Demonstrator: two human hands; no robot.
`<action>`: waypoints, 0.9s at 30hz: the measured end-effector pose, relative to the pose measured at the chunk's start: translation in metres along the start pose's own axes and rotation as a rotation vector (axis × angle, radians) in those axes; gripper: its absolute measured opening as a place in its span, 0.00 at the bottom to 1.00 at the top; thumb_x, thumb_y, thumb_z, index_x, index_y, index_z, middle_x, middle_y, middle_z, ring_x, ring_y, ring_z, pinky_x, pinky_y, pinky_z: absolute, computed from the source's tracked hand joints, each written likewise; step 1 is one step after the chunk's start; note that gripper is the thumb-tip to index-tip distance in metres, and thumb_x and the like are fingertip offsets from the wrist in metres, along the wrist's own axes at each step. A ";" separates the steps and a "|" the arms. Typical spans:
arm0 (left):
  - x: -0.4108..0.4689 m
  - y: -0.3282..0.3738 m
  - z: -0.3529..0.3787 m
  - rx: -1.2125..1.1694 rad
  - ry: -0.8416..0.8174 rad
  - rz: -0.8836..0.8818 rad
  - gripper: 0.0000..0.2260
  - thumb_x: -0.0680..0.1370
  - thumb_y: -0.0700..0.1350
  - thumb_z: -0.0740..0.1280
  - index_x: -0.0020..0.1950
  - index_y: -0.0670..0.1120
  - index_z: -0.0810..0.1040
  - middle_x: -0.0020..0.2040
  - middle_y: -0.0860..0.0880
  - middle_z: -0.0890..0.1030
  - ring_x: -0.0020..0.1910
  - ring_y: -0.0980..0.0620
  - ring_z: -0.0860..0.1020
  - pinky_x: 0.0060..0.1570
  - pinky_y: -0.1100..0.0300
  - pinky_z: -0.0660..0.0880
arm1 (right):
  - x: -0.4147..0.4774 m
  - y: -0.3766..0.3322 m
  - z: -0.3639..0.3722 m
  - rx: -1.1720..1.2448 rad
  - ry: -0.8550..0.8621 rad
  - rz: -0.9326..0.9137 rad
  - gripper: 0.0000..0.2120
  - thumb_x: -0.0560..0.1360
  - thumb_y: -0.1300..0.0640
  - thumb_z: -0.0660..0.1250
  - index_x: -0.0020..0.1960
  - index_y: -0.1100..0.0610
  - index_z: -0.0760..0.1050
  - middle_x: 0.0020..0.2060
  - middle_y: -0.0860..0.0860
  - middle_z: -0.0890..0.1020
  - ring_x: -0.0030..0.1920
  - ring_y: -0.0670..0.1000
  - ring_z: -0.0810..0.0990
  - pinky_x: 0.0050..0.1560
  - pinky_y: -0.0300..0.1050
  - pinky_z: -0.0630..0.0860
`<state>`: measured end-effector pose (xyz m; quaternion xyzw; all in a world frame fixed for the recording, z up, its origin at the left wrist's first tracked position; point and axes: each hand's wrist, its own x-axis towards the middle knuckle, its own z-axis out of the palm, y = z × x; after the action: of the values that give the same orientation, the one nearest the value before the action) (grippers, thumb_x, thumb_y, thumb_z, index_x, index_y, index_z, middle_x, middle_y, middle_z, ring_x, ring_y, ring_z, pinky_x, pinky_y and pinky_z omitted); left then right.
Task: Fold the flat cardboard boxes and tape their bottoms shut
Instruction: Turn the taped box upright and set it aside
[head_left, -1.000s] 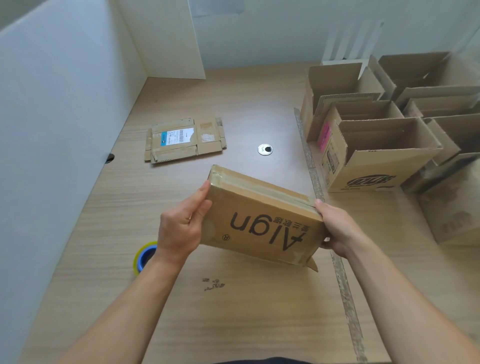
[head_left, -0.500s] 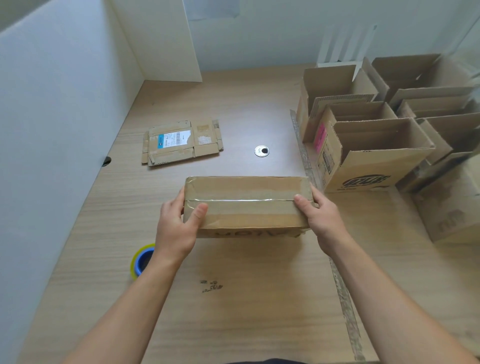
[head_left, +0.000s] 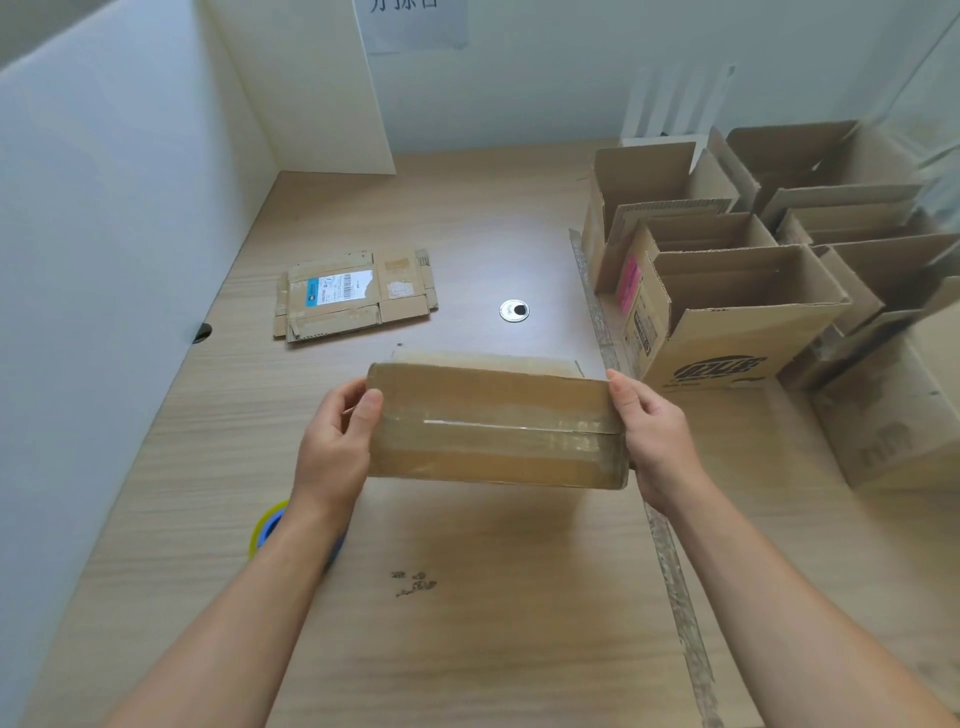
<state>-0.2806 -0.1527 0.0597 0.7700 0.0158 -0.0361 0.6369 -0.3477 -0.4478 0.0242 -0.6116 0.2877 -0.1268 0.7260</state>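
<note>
The box, taped seam facing up and long axis running left to right, is held over the table by the left hand and right hand, each clasping one short end, with the open boxes nearer the right hand.

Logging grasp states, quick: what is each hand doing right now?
Left hand: grips the left end of the taped box.
Right hand: grips its right end.

One taped box, one flat box, one roll (tape).
</note>
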 end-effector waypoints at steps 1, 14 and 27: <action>0.003 0.000 0.003 0.046 0.000 -0.018 0.14 0.80 0.58 0.63 0.64 0.57 0.77 0.58 0.58 0.79 0.59 0.58 0.78 0.57 0.61 0.74 | 0.000 0.000 0.000 -0.010 0.014 -0.037 0.13 0.78 0.47 0.68 0.61 0.48 0.80 0.58 0.47 0.82 0.59 0.46 0.80 0.59 0.45 0.77; -0.007 -0.011 0.016 -0.149 -0.038 -0.107 0.27 0.71 0.47 0.66 0.72 0.55 0.73 0.64 0.55 0.74 0.64 0.59 0.75 0.66 0.52 0.72 | 0.005 -0.005 -0.009 0.109 -0.024 0.096 0.19 0.81 0.55 0.65 0.71 0.53 0.73 0.61 0.48 0.82 0.61 0.50 0.81 0.65 0.52 0.75; 0.007 -0.001 0.005 -0.088 -0.159 -0.015 0.27 0.73 0.40 0.68 0.72 0.51 0.71 0.65 0.46 0.78 0.63 0.47 0.77 0.59 0.47 0.77 | 0.007 -0.015 -0.009 0.051 -0.103 0.073 0.18 0.79 0.58 0.67 0.68 0.50 0.72 0.61 0.52 0.80 0.59 0.52 0.81 0.58 0.57 0.79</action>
<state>-0.2739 -0.1578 0.0573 0.7357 -0.0273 -0.1013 0.6691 -0.3447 -0.4620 0.0364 -0.5875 0.2689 -0.0760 0.7594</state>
